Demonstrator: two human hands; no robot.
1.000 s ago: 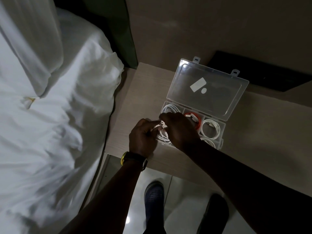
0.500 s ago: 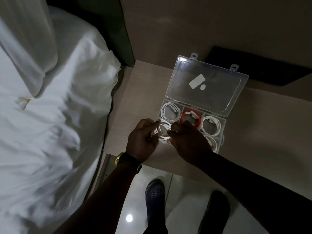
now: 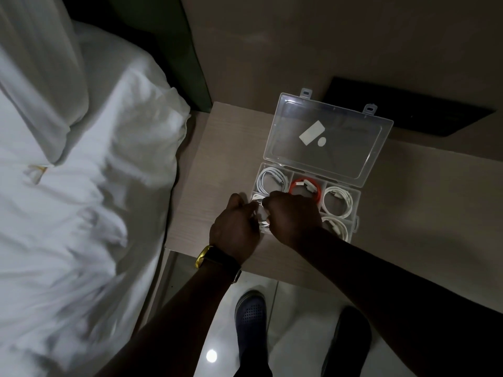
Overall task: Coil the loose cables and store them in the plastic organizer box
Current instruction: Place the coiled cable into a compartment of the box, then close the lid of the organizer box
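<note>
A clear plastic organizer box (image 3: 357, 202) stands open on the wooden bedside table (image 3: 223, 148), its lid (image 3: 329, 137) tilted back. Coiled white cables fill the back left (image 3: 272, 180), back right (image 3: 339, 204) and front right (image 3: 337, 227) compartments; a red cable (image 3: 306, 187) lies in the back middle one. My left hand (image 3: 234, 227) and my right hand (image 3: 292, 219) meet over the front left compartment, both pinching a white cable coil (image 3: 260, 216) between them. Most of that coil is hidden by my fingers.
A bed with white sheets (image 3: 81, 200) borders the table on the left. A dark flat object (image 3: 408, 112) lies behind the box by the wall. My two shoes (image 3: 250, 319) stand on the glossy floor below the table's front edge.
My right hand has moved back over the front left compartment, covering more of the box. The white coil stays held between both hands. The camera has shifted slightly.
</note>
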